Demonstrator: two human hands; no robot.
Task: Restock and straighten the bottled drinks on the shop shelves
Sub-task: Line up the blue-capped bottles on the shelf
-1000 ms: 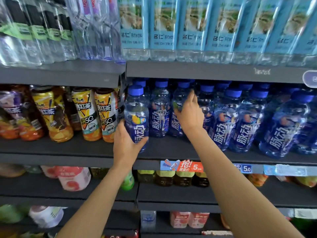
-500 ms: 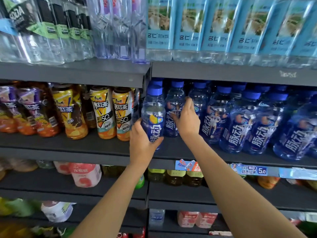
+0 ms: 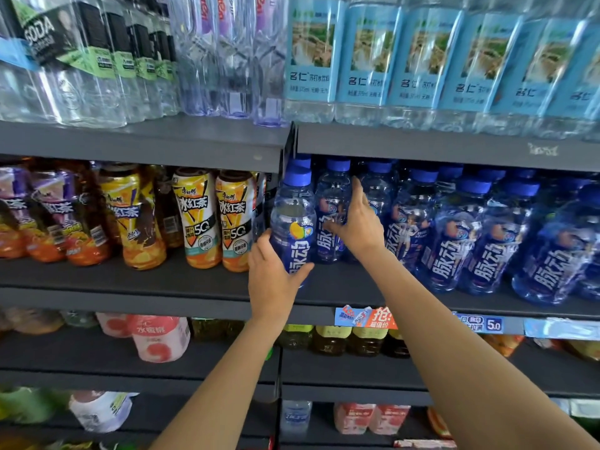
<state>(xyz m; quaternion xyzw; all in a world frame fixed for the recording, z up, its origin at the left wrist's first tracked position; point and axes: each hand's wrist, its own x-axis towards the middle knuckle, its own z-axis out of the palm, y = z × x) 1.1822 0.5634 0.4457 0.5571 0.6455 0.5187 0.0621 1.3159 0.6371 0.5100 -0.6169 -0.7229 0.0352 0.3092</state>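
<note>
A row of blue-capped, blue-labelled drink bottles fills the right half of the middle shelf (image 3: 341, 290). My left hand (image 3: 274, 280) grips the lower body of the leftmost blue bottle (image 3: 293, 219), which stands upright at the shelf's front edge. My right hand (image 3: 355, 222) reaches in beside it, with the thumb and fingers round the second blue bottle (image 3: 331, 203) one row further back. The other blue bottles (image 3: 493, 241) stand in a slanting line to the right.
Yellow and orange iced tea bottles (image 3: 198, 219) stand left of the shelf divider. Clear water bottles (image 3: 367, 60) line the shelf above. Lower shelves hold pink drink bottles (image 3: 159, 339) and dark tea bottles (image 3: 331, 341). Price tags (image 3: 367, 318) hang on the shelf rail.
The view has swung left, so the bottles sit further right in frame. My right hand has slid from the third bottle towards the second. My left hand keeps its hold on the front bottle.
</note>
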